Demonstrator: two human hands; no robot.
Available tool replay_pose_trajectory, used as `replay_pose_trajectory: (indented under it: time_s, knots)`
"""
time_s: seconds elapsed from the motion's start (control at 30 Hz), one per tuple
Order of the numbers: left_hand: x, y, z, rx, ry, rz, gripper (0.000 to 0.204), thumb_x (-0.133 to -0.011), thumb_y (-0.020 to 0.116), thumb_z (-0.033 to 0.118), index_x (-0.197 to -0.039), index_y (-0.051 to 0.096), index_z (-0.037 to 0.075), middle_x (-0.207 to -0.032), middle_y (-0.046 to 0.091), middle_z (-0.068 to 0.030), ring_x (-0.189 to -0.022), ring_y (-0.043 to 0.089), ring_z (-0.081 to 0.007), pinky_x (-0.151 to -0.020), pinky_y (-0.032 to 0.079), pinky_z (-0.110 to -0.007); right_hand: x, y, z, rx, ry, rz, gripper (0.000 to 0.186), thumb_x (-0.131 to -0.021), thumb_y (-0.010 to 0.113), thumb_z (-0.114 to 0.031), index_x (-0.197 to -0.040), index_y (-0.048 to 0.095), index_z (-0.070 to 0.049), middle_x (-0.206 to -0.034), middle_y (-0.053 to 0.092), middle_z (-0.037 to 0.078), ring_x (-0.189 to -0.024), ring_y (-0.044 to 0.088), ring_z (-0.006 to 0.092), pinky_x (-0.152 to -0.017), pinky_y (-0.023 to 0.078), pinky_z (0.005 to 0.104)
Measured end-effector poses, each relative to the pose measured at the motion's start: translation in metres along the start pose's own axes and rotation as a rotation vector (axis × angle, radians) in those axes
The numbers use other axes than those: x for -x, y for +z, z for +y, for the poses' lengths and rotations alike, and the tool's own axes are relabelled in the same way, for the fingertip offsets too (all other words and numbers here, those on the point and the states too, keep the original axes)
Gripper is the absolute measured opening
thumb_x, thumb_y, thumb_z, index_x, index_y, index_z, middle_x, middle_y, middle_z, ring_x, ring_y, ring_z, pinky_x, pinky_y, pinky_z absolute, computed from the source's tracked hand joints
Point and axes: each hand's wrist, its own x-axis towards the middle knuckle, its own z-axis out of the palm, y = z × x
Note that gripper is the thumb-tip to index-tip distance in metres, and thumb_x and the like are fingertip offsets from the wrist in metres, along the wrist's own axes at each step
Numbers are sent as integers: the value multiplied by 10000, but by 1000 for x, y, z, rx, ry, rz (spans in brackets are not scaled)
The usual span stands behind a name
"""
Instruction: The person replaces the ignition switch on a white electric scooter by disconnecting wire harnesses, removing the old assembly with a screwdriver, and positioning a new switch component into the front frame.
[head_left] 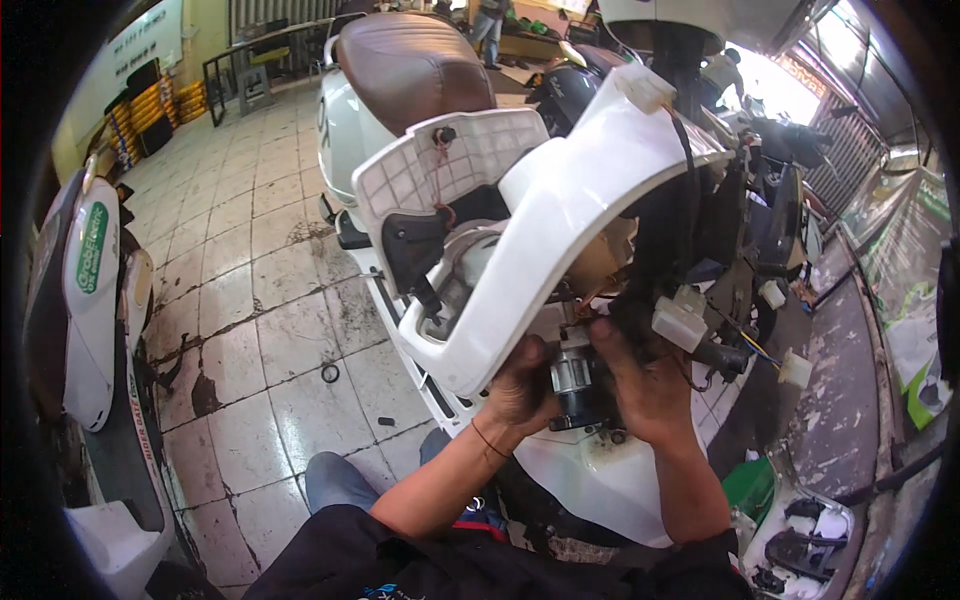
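Observation:
A white scooter (590, 150) stands before me with its front panels opened up and its inner parts bare. Low on its front sits a silver-and-black cylindrical part (572, 385), upright between my hands. My left hand (520, 392) closes on its left side, with the fingers curled and partly hidden behind it. On the other side my right hand (645, 385) cups it, thumb pointing up along its upper end and the other fingers out of sight. Loose white connectors (680, 318) on wires hang just right of my right hand.
A second scooter (95, 300) stands at the left. On the tiled floor lie a black ring (330, 373) and a small black piece (386, 421). A white panel with dark parts (810, 540) lies at lower right. More motorbikes and people are farther back.

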Motion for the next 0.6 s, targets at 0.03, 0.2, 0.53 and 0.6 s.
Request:
replay_pose_trajectory:
  time_s: [0.03, 0.2, 0.53, 0.6]
  knots:
    - [0, 1, 0, 54, -1, -23, 725, -693, 790, 334, -1275, 460, 56, -1208, 545, -112, -1079, 559, -260, -920, 488, -434, 1, -3, -4, -24, 175, -80, 453, -896, 549, -474, -1127, 592, -87, -1057, 613, 130, -1000, 575, 313, -894, 402, 397]
    - [3, -2, 0, -43, -38, 8, 794, -694, 759, 485, -1293, 441, 72, -1198, 553, -107, -1110, 551, -250, -976, 461, -424, -3, -7, -3, -59, 139, -148, 470, -896, 557, -462, -1131, 578, -56, -1065, 611, 129, -1015, 568, 290, -907, 398, 389]
    - [1, -7, 1, 51, -31, -44, 823, -726, 742, 454, -1346, 370, 62, -1233, 505, -131, -1069, 560, -279, -869, 503, -473, -5, -14, -8, -162, 166, -211, 476, -891, 570, -444, -1138, 567, -38, -1098, 597, 130, -1050, 546, 269, -932, 385, 387]
    - [0, -4, 0, 67, -41, -60, 827, -726, 741, 458, -1347, 368, 60, -1238, 500, -129, -1086, 550, -275, -883, 494, -473, -6, -9, 2, -145, 178, -194, 466, -889, 572, -442, -1130, 572, -43, -1094, 598, 130, -1044, 549, 272, -929, 387, 387]
